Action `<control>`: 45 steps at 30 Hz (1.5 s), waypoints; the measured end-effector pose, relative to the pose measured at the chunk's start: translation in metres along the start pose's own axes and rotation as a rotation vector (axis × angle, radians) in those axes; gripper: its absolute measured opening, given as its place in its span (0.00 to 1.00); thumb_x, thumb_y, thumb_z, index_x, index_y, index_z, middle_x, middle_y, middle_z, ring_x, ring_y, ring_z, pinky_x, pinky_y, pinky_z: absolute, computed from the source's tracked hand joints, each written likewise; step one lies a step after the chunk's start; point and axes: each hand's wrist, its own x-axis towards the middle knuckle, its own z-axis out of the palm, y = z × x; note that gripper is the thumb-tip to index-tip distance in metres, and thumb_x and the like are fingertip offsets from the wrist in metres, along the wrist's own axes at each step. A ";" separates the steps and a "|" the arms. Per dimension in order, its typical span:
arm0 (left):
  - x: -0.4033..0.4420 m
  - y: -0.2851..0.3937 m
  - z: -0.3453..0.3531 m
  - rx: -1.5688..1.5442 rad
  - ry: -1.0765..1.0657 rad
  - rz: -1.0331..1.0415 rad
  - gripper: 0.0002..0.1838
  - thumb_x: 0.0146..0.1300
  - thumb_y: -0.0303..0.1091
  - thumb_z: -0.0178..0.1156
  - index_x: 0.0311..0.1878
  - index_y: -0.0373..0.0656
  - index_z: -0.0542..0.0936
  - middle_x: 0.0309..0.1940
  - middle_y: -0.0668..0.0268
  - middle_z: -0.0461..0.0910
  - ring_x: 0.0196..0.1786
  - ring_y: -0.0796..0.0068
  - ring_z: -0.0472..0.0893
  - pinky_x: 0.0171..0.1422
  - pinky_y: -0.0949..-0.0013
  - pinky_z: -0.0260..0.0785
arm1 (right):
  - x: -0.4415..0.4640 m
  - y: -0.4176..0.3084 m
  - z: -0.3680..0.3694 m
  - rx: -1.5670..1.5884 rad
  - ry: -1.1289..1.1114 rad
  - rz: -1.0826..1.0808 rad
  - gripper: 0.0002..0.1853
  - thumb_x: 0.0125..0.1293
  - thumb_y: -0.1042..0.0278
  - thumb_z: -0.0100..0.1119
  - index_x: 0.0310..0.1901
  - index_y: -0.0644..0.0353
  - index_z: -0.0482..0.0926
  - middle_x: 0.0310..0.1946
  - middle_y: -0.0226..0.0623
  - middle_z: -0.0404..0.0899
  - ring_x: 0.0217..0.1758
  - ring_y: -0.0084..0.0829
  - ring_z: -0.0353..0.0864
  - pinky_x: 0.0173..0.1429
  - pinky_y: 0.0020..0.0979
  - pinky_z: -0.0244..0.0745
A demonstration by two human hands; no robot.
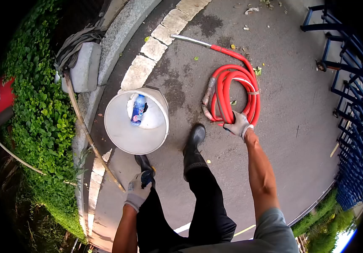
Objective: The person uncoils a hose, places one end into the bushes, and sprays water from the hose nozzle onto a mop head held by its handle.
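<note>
My right hand [238,125], in a grey work glove, is closed around the near side of a coiled red hose [255,103] on the pavement. A band ties the coil at its right side. From its far side one end runs out to a silver metal pipe [192,41]. My left hand [139,189], also gloved, hangs low in front of my leg and boot; its dark fingertips blend into the black behind them. Beyond it a white bucket [117,128] stands with its mouth towards me. A bottle with a blue label [138,109] is inside.
A wooden pole [87,128] leans from a concrete block [87,67] at the kerb down towards my left hand. Green hedge [42,122] lines the left side. Blue metal frames [354,101] stand in a row on the right. Pale paving stones [141,69] edge the grey pavement.
</note>
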 end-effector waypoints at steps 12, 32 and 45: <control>-0.117 0.175 -0.075 -0.974 -0.267 0.031 0.24 0.73 0.42 0.56 0.66 0.40 0.70 0.53 0.54 0.80 0.52 0.65 0.82 0.58 0.63 0.75 | -0.338 -0.226 -0.157 0.138 -0.026 -0.345 0.20 0.46 0.66 0.68 0.41 0.64 0.75 0.24 0.45 0.78 0.27 0.39 0.80 0.37 0.37 0.76; -0.548 0.254 -0.178 -1.293 -0.213 0.933 0.41 0.52 0.26 0.71 0.70 0.33 0.64 0.35 0.55 0.80 0.25 0.69 0.79 0.27 0.67 0.73 | -0.463 -0.168 -0.031 1.397 0.312 -0.080 0.32 0.75 0.39 0.45 0.65 0.60 0.69 0.53 0.37 0.78 0.50 0.33 0.78 0.58 0.35 0.75; -0.697 0.054 -0.133 -1.070 0.773 0.619 0.40 0.55 0.37 0.71 0.67 0.31 0.64 0.30 0.59 0.77 0.23 0.71 0.78 0.24 0.69 0.73 | -0.559 -0.338 0.031 1.446 -1.240 -0.441 0.42 0.64 0.28 0.51 0.69 0.52 0.65 0.51 0.49 0.79 0.45 0.47 0.84 0.39 0.43 0.86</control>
